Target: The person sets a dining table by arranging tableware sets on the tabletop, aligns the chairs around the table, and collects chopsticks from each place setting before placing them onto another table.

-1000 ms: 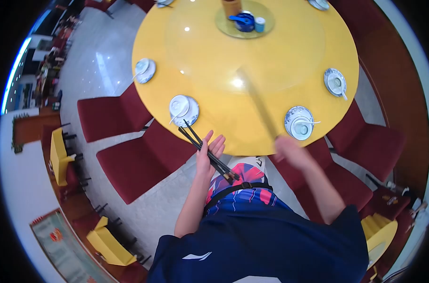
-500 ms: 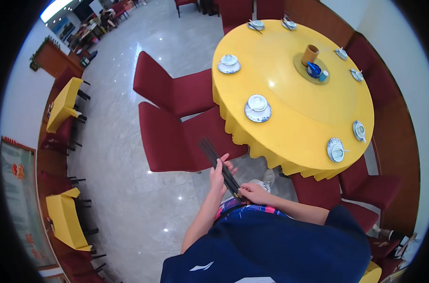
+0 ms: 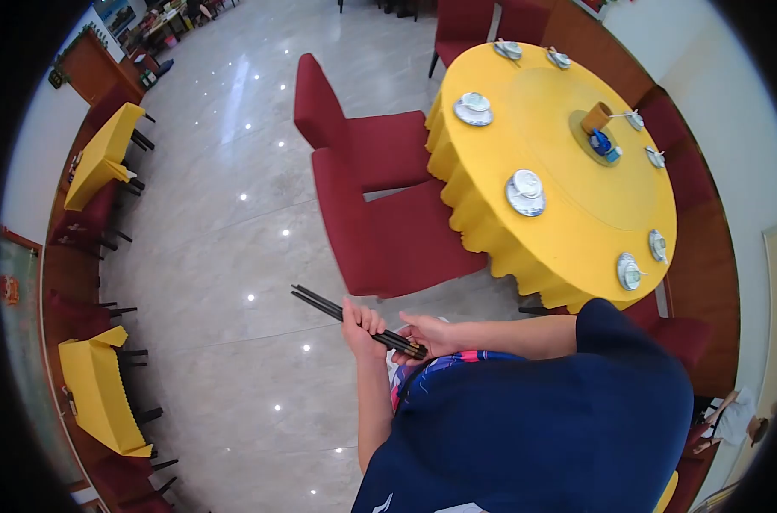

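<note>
A bundle of black chopsticks (image 3: 320, 303) with gold-coloured ends points up and to the left in front of my body. My left hand (image 3: 362, 328) is wrapped round the middle of the bundle. At its gold end my right hand (image 3: 427, 335) touches the chopsticks with curved fingers; how firmly it holds them is hidden. To the upper right is the round table with a yellow cloth (image 3: 559, 231). A cup and plate setting (image 3: 526, 193) lies near its left edge, and another setting (image 3: 474, 109) lies further back.
Two dark red chairs (image 3: 406, 235) are beside the round table's left side. On the turntable are a brown holder (image 3: 595, 118) and a blue pot (image 3: 600, 142). Small yellow-covered tables (image 3: 106, 393) line the left wall. A person in white (image 3: 732, 417) is at the lower right.
My right hand came back from over the table to the chopsticks. My left hand has closed round them. The view has turned left, and the round table now appears further right.
</note>
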